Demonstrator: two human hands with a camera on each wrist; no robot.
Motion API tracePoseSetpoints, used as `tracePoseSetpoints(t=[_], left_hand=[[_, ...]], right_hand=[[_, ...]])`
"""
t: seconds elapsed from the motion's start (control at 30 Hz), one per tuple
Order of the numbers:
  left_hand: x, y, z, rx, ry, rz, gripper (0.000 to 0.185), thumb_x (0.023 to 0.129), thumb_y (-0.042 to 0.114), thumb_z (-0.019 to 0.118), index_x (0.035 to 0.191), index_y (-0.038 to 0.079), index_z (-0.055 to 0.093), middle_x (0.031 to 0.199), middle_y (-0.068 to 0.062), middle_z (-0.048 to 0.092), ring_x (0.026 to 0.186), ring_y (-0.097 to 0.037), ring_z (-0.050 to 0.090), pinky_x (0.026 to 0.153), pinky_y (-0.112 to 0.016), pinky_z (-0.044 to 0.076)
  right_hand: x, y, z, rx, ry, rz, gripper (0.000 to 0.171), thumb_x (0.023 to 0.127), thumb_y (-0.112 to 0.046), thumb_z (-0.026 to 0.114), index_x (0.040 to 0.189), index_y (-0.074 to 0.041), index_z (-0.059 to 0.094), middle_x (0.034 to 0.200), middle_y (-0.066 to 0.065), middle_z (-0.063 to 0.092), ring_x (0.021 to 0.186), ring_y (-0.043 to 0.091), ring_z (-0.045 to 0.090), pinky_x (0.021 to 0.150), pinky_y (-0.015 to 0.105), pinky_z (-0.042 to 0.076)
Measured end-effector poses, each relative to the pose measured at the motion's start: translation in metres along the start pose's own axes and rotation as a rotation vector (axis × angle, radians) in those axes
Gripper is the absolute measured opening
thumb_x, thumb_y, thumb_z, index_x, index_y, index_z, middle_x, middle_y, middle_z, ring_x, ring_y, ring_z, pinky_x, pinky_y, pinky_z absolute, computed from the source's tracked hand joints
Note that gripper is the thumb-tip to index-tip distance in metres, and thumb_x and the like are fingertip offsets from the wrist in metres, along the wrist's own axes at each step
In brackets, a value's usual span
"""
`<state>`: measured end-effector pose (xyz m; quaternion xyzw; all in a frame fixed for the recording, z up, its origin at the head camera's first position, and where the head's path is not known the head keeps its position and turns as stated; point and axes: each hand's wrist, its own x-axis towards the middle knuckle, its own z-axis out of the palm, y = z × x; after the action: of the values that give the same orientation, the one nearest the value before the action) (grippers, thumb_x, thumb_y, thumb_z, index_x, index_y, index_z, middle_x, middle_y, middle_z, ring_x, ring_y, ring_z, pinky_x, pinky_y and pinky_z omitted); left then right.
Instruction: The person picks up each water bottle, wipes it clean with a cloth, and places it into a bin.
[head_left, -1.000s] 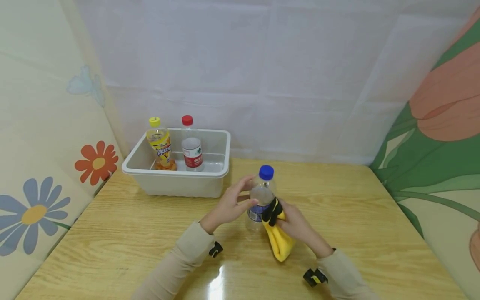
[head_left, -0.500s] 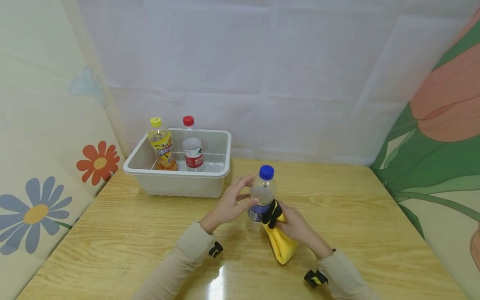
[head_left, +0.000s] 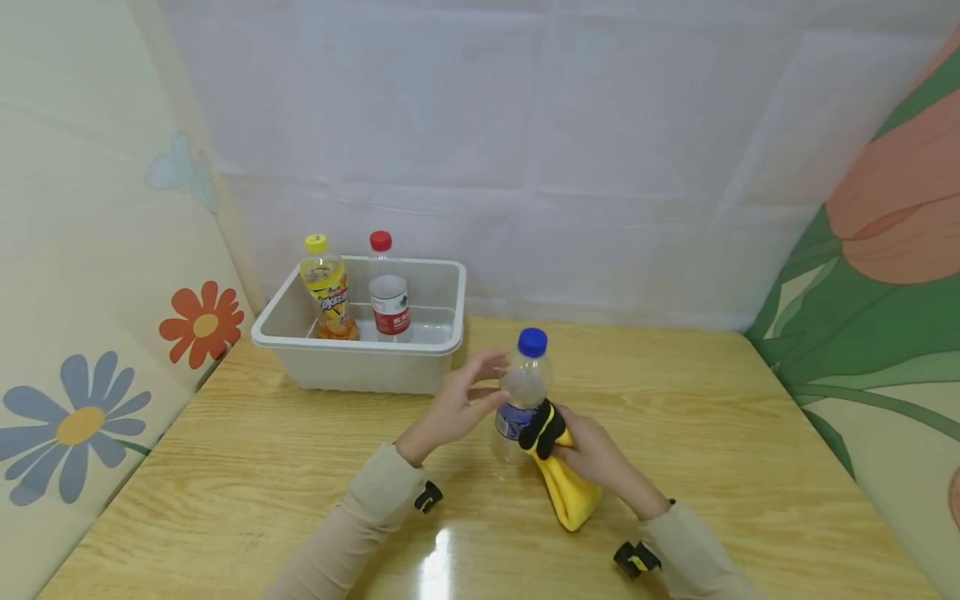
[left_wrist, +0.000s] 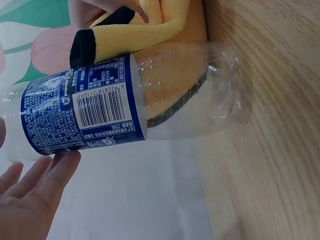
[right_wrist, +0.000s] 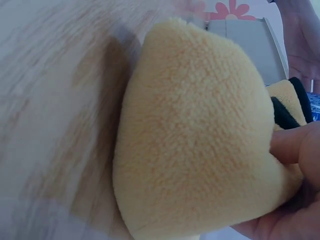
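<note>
A clear plastic bottle [head_left: 520, 398] with a blue cap and a blue label [left_wrist: 82, 112] stands upright on the wooden table [head_left: 697, 417]. My left hand [head_left: 456, 408] holds it near the shoulder, and its fingers [left_wrist: 37, 192] lie against the label. My right hand [head_left: 595, 457] grips a folded yellow cloth [head_left: 564, 487] with a black edge. The cloth's black edge [left_wrist: 82, 47] presses on the bottle's right side at label height. In the right wrist view the cloth [right_wrist: 195, 140] fills the frame, pinched by my fingers [right_wrist: 295, 145].
A white plastic bin [head_left: 360, 367] stands at the back left of the table. Inside it are a yellow-capped bottle [head_left: 328, 287] and a red-capped bottle [head_left: 388, 287], both upright. Patterned panels close in the left and right sides, and a white sheet hangs behind.
My right hand and the cloth have shifted slightly lower on the bottle's side. The bottle and my left hand stay nearly where they were.
</note>
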<state>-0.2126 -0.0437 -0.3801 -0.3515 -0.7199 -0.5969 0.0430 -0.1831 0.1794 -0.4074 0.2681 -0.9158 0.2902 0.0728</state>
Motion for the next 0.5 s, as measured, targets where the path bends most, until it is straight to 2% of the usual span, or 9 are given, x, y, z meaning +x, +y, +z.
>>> tracePoseSetpoints(t=[0.1, 0.23, 0.33, 0.5], left_hand=[[0.0, 0.005, 0.001, -0.023, -0.019, -0.022, 0.055, 0.086, -0.003, 0.058, 0.134, -0.008, 0.031, 0.131, -0.03, 0.039, 0.115, -0.041, 0.045, 0.091, -0.045, 0.046], [0.0, 0.02, 0.002, -0.007, -0.035, -0.047, 0.059, 0.085, -0.005, 0.058, 0.134, -0.012, 0.026, 0.134, -0.032, 0.035, 0.118, -0.042, 0.042, 0.093, -0.045, 0.044], [0.0, 0.032, 0.003, 0.024, -0.03, -0.061, 0.06, 0.085, -0.003, 0.059, 0.133, -0.014, 0.026, 0.133, -0.032, 0.037, 0.118, -0.041, 0.043, 0.093, -0.044, 0.045], [0.001, 0.04, 0.005, 0.048, -0.012, -0.081, 0.062, 0.084, -0.002, 0.061, 0.134, -0.013, 0.027, 0.131, -0.029, 0.039, 0.116, -0.04, 0.045, 0.093, -0.044, 0.045]], right_hand=[[-0.001, 0.0, 0.0, -0.005, -0.007, 0.002, 0.051, 0.073, 0.004, 0.068, 0.12, 0.011, 0.049, 0.099, 0.022, 0.063, 0.087, 0.033, 0.061, 0.076, 0.046, 0.051], [-0.001, -0.001, -0.001, -0.016, -0.013, 0.006, 0.051, 0.073, 0.004, 0.069, 0.12, 0.01, 0.049, 0.099, 0.021, 0.063, 0.085, 0.031, 0.061, 0.074, 0.045, 0.052], [-0.002, -0.001, 0.0, -0.027, -0.014, 0.01, 0.052, 0.073, 0.003, 0.07, 0.12, 0.009, 0.05, 0.099, 0.02, 0.064, 0.084, 0.03, 0.061, 0.073, 0.043, 0.052], [-0.004, -0.004, -0.001, -0.044, -0.021, -0.002, 0.052, 0.072, 0.005, 0.07, 0.12, 0.008, 0.05, 0.099, 0.02, 0.064, 0.083, 0.029, 0.062, 0.072, 0.042, 0.052]])
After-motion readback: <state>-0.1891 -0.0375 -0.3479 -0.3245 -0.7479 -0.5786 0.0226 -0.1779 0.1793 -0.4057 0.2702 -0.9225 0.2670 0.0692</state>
